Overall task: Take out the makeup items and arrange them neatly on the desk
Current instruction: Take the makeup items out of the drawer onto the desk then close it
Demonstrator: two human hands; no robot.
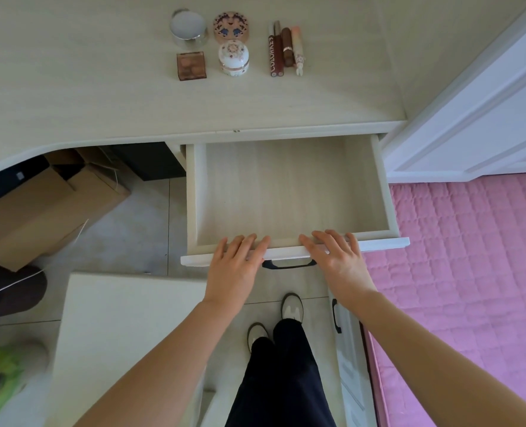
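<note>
- Desk [70,87]: carries all visible makeup at the far edge, in tidy groups well apart from the drawer
- Drawer [286,186]: pulled fully out, no item visible inside; judged step in hand is closing it
- Left hand [235,266] and right hand [335,257]: fingers straight and spread, resting flat on the drawer front either side of the handle [287,264], holding nothing
- Push evenly with both palms so the drawer runs straight; lift fingertips off the top edge before it meets the desk
- Makeup: four tubes [284,49] lie side by side; patterned compact [232,26], domed jar [234,58], silver-lidded jar [189,27] and square palette [191,65] form a block just beside them
</note>
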